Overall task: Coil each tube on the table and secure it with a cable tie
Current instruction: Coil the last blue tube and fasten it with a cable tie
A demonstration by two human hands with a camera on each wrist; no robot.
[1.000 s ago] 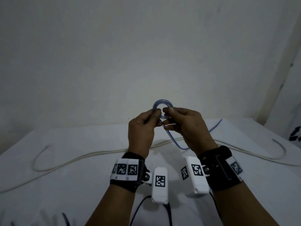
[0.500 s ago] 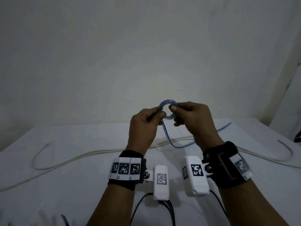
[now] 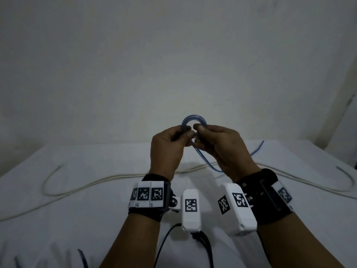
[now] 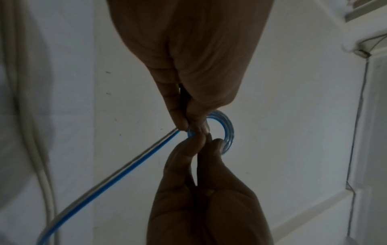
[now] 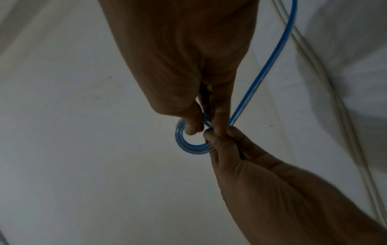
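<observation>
So, both hands up over the bench, pinching one little blue coil between them.

Surface is a bench (image 3: 81, 219) under a wrinkly white cloth, with a plain pale wall (image 3: 173, 55) right behind it, pretty dim room. Tube count: two. The blue tube (image 3: 193, 120) is wound into a small ring held above the bench, its loose tail dropping down to the cloth and running off behind the right hand. The cream tube (image 3: 96, 182) lies uncoiled across the bench below the coil, ends curling up either side. Left hand (image 3: 167, 149) has thumb and fingertips closed on the coil's left side; right hand (image 3: 222, 146) pinches the opposite side, thumb through the ring.
</observation>
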